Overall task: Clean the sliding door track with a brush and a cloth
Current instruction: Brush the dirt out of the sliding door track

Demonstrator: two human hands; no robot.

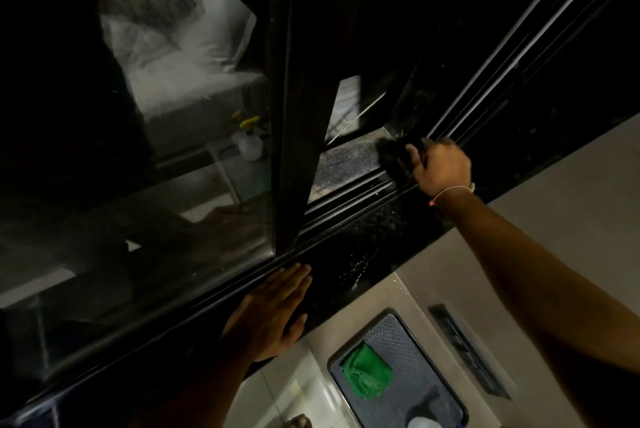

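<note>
The dark sliding door track (349, 201) runs diagonally from lower left to upper right, with dusty specks on the sill beside it. My right hand (441, 168) is shut on a dark bristly brush (394, 156), which rests on the track near the open gap of the door. My left hand (273, 311) lies flat with fingers spread on the black sill beside the track and holds nothing. A green cloth (367, 372) lies crumpled on a metal tray (415, 341) on the floor below.
The glass door panel (138, 185) fills the left and reflects a bed and a spray bottle with a yellow top (250, 140). A dark vertical door frame (298, 116) stands at the middle. A white object (424, 422) sits at the tray's bottom edge.
</note>
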